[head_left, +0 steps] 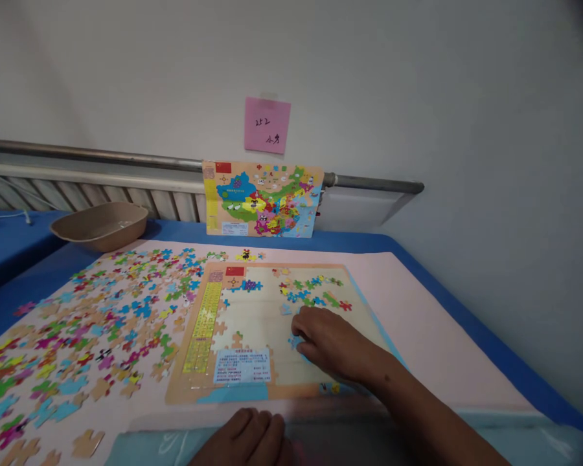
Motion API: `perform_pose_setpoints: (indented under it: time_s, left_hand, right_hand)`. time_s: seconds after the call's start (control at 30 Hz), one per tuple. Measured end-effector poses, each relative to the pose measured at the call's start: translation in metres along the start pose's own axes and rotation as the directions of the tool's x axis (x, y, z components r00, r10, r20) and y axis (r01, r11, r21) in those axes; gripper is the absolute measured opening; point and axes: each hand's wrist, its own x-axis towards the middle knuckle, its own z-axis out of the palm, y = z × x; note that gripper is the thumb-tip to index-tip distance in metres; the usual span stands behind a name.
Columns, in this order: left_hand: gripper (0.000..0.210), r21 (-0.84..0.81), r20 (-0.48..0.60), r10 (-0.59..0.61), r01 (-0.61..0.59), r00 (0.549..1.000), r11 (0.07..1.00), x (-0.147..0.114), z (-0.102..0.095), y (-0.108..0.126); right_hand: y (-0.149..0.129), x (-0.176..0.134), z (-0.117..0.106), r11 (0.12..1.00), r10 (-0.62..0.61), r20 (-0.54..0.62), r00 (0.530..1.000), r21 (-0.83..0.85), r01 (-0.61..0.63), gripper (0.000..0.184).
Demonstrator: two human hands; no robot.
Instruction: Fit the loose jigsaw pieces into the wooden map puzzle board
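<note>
Head view shows two hands: left hand [247, 437] lies curled at the near desk edge, holding nothing visible. Right hand [328, 343] rests palm-down on one puzzle board [233, 375], fingers [302, 333] pressing a blue piece [295, 340]. Many loose pieces [102, 323] lie left; one bowl [100, 224] and one reference map [262, 199] stand farther.

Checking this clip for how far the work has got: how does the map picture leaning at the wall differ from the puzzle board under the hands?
The map picture stands propped against the wall; the puzzle board lies flat on the pink mat. The map picture is fully coloured; the puzzle board is mostly bare, with a few pieces placed. The right hand rests on the board; nothing touches the picture. Both show a red flag at top left.
</note>
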Motion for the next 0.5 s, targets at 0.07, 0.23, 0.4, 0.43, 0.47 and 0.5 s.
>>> perform_pose_setpoints:
  time_s: [0.07, 0.23, 0.4, 0.43, 0.47, 0.5]
  left_hand:
    - [0.02, 0.002, 0.045, 0.008, -0.008, 0.999, 1.0, -0.005, 0.002, 0.001]
    - [0.012, -0.006, 0.104, 0.027, -0.027, 0.994, 1.0, -0.012, 0.003, 0.001]
    - [0.007, 0.005, 0.076, 0.058, -0.059, 0.995, 0.998, -0.009, 0.001, 0.0]
    - [0.006, 0.007, 0.085, 0.062, -0.063, 0.994, 0.998, -0.009, 0.002, 0.0]
    - [0.006, 0.011, 0.091, 0.065, -0.067, 0.994, 0.998, -0.009, 0.002, 0.0]
    - [0.006, 0.015, 0.094, 0.068, -0.07, 0.993, 0.997, -0.009, 0.002, 0.0]
  right_hand:
    - [-0.001, 0.0, -0.003, 1.0, -0.009, -0.006, 1.0, 0.021, 0.009, 0.016]
    - [0.002, -0.006, -0.012, 0.999, 0.006, -0.044, 0.999, 0.038, -0.005, 0.024]
    - [0.01, -0.022, -0.002, 0.995, 0.06, -0.184, 0.981, 0.094, -0.044, 0.021]
    - [0.012, -0.026, 0.002, 0.993, 0.064, -0.183, 0.981, 0.107, -0.044, 0.021]
    - [0.014, -0.03, 0.005, 0.993, 0.062, -0.172, 0.983, 0.114, -0.042, 0.021]
    - [0.016, -0.035, 0.008, 0.992, 0.056, -0.161, 0.985, 0.12, -0.037, 0.021]
